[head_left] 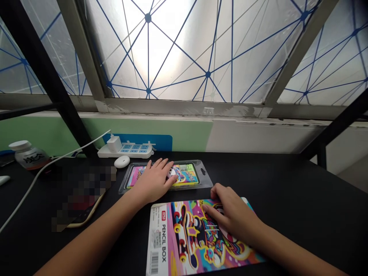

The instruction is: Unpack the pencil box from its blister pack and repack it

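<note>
My left hand lies flat with fingers spread on a colourful pencil box that sits in a clear plastic blister tray on the black table. My right hand rests palm down, fingers slightly curled, on a printed cardboard sheet labelled "PENCIL BOX" with a skateboard picture. The sheet lies nearer to me than the tray. Neither hand grips anything.
A white power strip with a plugged charger and cable stands at the back left. A white oval object, a bottle and a phone are on the left. Black frame posts rise at both sides, with a window behind.
</note>
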{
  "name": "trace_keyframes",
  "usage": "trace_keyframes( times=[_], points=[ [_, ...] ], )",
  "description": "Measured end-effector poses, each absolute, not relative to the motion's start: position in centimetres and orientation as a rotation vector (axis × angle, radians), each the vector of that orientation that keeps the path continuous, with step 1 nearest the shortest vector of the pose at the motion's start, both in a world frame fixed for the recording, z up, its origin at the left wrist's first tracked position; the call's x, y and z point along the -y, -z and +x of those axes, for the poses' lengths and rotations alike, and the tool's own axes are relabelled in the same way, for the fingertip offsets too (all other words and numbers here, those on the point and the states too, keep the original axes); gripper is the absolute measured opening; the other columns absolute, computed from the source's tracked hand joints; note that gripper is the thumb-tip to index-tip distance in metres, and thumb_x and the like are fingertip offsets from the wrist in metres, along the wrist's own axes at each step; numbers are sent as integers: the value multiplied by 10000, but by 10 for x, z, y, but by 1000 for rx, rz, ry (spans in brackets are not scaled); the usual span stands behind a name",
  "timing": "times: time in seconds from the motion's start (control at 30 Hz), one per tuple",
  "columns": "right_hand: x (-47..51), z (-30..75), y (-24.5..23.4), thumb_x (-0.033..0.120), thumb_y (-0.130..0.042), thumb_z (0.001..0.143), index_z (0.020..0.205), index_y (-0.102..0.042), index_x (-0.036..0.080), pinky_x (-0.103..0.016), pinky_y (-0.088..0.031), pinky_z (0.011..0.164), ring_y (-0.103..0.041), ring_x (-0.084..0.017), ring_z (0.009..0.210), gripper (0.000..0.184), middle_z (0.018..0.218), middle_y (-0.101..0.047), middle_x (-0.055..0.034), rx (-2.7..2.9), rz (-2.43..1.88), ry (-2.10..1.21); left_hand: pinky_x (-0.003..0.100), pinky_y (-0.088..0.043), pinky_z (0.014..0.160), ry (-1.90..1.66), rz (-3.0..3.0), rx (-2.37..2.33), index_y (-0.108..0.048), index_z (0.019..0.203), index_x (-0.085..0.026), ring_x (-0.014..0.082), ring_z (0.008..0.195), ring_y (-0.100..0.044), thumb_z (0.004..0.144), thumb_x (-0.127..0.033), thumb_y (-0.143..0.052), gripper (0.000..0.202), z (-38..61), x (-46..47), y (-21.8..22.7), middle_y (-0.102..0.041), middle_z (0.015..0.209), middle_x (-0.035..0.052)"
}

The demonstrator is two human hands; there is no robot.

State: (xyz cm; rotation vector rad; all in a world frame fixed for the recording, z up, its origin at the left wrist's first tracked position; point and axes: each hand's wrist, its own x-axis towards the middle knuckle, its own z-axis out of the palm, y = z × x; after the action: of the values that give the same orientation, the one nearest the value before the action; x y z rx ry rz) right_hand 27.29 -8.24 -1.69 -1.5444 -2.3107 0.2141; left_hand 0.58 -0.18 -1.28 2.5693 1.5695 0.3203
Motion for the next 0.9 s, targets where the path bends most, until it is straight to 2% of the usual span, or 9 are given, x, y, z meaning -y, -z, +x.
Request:
trace_keyframes(
  times=[0.13,0.3,0.33,0.4,0.47,0.53,0.63,0.77,0.9],
  points=[
    [68,290,3,569,-555,903,854,-488,250,-299,-410,559,-583,-183,619,329,707,-638,3,2184,-1574,-329,597,-176,1178,-291,2566,-1494,-416,1509,-299,325,1491,-260,996,-612,-308,611,2,3,8,-341,1604,97],
    [14,345,-2,608,-546,883,722,-649,229,-297,-451,527,-605,-184,569,424,631,-675,-11,2182,-1664,-503,603,-140,1184,-263,2537,-1376,-399,1491,-426,306,1515,-180,1014,-578,-304,510,-2,6,1,-261,1632,17],
    [4,355,-2,614,-547,875,704,-665,228,-305,-462,532,-614,-194,571,438,629,-677,-19,2186,-1680,-496,609,-138,1182,-263,2533,-1372,-401,1488,-430,309,1514,-179,1011,-585,-309,510,-2,6,0,-259,1631,14],
    [-10,366,-1,615,-558,860,748,-701,226,-339,-514,639,-668,-236,715,429,763,-720,-54,2183,-1686,-445,619,-138,1178,-261,2531,-1372,-409,1482,-435,314,1512,-186,1004,-598,-319,513,-2,7,0,-263,1630,17],
    [-15,365,0,603,-554,865,873,-718,218,-392,-519,813,-667,-282,942,419,980,-726,-95,2160,-1662,-379,620,-140,1177,-263,2541,-1368,-409,1483,-434,312,1510,-197,1002,-594,-329,513,-1,7,0,-269,1629,26],
    [-15,353,2,592,-536,887,988,-708,210,-415,-495,894,-640,-289,1036,430,1096,-701,-109,2156,-1633,-367,617,-141,1179,-276,2549,-1365,-411,1484,-428,313,1509,-204,1001,-591,-338,514,-1,7,0,-275,1627,31],
    [-9,326,4,580,-527,911,1034,-694,211,-390,-500,834,-649,-261,947,423,1066,-704,-93,2177,-1592,-422,613,-145,1181,-283,2557,-1371,-419,1482,-420,317,1507,-209,1002,-587,-342,514,-1,8,0,-287,1624,33],
    [-5,305,5,547,-501,938,975,-694,220,-348,-493,763,-648,-230,856,382,977,-724,-61,2189,-1541,-512,604,-153,1184,-245,2590,-1335,-408,1486,-429,306,1504,-225,1007,-568,-347,502,0,10,-1,-298,1623,25],
    [-5,315,5,528,-509,935,915,-711,227,-328,-496,756,-663,-223,858,364,945,-739,-36,2203,-1513,-632,597,-149,1190,-250,2617,-1290,-407,1485,-437,312,1502,-232,1007,-564,-352,498,1,13,-1,-285,1627,7]
  ],
)
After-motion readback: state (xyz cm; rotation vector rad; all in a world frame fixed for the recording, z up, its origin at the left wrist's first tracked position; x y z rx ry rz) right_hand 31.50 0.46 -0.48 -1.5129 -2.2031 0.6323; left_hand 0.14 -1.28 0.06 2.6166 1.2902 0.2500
